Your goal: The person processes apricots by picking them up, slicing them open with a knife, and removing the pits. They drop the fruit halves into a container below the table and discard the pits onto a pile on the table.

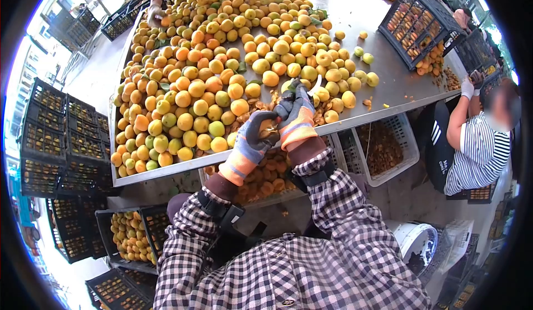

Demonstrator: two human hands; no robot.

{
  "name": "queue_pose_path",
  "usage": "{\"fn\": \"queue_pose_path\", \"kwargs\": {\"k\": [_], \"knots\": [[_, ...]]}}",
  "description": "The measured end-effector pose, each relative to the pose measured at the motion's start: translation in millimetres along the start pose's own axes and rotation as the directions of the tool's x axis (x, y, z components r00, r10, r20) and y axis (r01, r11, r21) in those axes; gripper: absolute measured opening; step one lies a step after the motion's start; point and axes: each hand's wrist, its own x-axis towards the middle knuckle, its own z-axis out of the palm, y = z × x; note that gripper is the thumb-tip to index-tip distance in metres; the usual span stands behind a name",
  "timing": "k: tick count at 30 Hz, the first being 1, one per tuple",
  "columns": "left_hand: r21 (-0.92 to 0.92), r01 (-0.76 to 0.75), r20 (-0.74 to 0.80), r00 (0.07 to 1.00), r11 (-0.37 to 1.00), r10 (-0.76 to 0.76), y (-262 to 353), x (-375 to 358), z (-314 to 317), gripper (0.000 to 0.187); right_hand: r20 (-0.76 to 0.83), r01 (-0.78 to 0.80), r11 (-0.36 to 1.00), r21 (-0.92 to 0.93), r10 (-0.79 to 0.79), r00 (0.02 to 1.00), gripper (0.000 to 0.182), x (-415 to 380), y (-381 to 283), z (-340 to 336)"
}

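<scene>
My left hand (247, 151), in an orange and grey glove, is curled around an apricot (268, 125), partly hidden by the dark glove fingers. Close beside it on the right, my right hand (297, 120) is closed on a knife (317, 84); its short pale blade points up and away from me, and the handle is mostly covered. Both hands are above the near edge of a metal table (400, 90). A big heap of whole yellow-orange apricots (197, 89) spreads ahead and to the left, with brownish pits or scraps near my hands.
Below the edge are a crate of opened apricots (266, 183) and a white basket of brown pits (411, 143). A black crate (413, 26) lies tipped on the table. Stacked crates (44, 138) stand left. A person in stripes (480, 149) sits right; another person's gloved hand (155, 15) is far left.
</scene>
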Motion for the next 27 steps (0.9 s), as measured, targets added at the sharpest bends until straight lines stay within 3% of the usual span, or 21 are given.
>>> {"fn": "queue_pose_path", "kwargs": {"k": [2, 4, 5, 6, 8, 11, 12, 14, 16, 18, 20, 22, 24, 26, 27], "knots": [[-0.093, 0.03, -0.033, 0.999, 0.995, -0.033, -10.5, 0.0, 2.0, 0.034, 0.062, 0.167, 0.984, 0.06, -0.171, 0.983, 0.03, -10.3, -3.7, 5.4], [-0.334, 0.214, -0.05, 0.968, 0.918, -0.244, -19.2, 7.5, -0.3, 0.027, 0.086, 0.181, 0.983, 0.038, -0.183, 0.979, 0.028, -24.1, -12.3, 12.6], [-0.193, 0.187, -0.13, 0.968, 0.963, -0.214, -21.9, 9.8, -2.4, 0.016, 0.039, 0.3, 0.954, 0.012, -0.3, 0.953, 0.024, -29.8, -15.9, 17.5], [-0.145, 0.322, -0.094, 0.937, 0.936, -0.337, -26.3, 13.0, -9.8, 0.019, -0.004, 0.414, 0.91, -0.018, -0.414, 0.91, 0.021, -33.7, -19.4, 21.3], [-0.174, 0.411, -0.046, 0.904, 0.895, -0.424, -33.8, 15.5, -14.9, 0.024, 0.233, 0.517, 0.851, 0.086, -0.522, 0.82, 0.029, -29.3, -29.6, 12.1], [0.204, 0.444, -0.113, 0.896, 0.872, -0.43, -62.4, 9.9, -7.7, 0.027, 0.303, 0.522, 0.85, 0.061, -0.515, 0.802, 0.028, -37.0, -36.5, 10.2], [0.204, 0.445, -0.114, 0.895, 0.872, -0.43, -57.4, 10.6, -8.8, 0.027, 0.304, 0.521, 0.851, 0.061, -0.513, 0.803, 0.028, -38.3, -36.4, 9.1], [0.366, 0.245, -0.014, 0.966, 0.898, -0.258, -36.4, 15.0, -13.6, 0.028, 0.256, 0.518, 0.856, -0.007, -0.499, 0.828, 0.027, -39.9, -36.6, 6.7], [0.317, 0.31, 0.006, 0.944, 0.897, -0.329, -26.5, 16.3, -20.0, 0.035, 0.243, 0.517, 0.856, -0.023, -0.497, 0.833, 0.027, -38.1, -41.6, 3.6], [0.059, 0.497, 0.036, 0.866, 0.866, -0.499, -16.5, 16.5, -20.8, 0.028, 0.28, 0.495, 0.869, -0.029, -0.468, 0.838, 0.021, -39.9, -47.4, -2.0], [-0.019, 0.463, 0.071, 0.885, 0.886, -0.461, -8.8, 13.3, -18.6, 0.024, 0.284, 0.495, 0.869, -0.013, -0.471, 0.835, 0.021, -43.6, -49.1, -4.8], [-0.03, 0.344, 0.338, 0.887, 0.939, -0.314, -1.8, 8.0, -18.9, 0.02, 0.3, 0.489, 0.872, 0.0, -0.467, 0.832, 0.02, -45.1, -48.2, -5.3], [0.036, 0.358, 0.314, 0.882, 0.933, -0.351, -0.3, 4.7, -19.6, 0.02, 0.313, 0.485, 0.875, -0.018, -0.456, 0.833, 0.02, -46.7, -48.5, -8.6], [0.195, 0.236, -0.004, 0.971, 0.952, -0.24, -14.3, 8.1, -24.8, 0.021, 0.299, 0.488, 0.872, -0.039, -0.456, 0.838, 0.02, -47.3, -50.8, -11.4], [0.271, 0.281, -0.135, 0.958, 0.921, -0.253, -39.5, 11.9, -33.3, 0.024, 0.3, 0.498, 0.866, -0.05, -0.463, 0.834, 0.02, -46.4, -50.8, -12.7]]}}
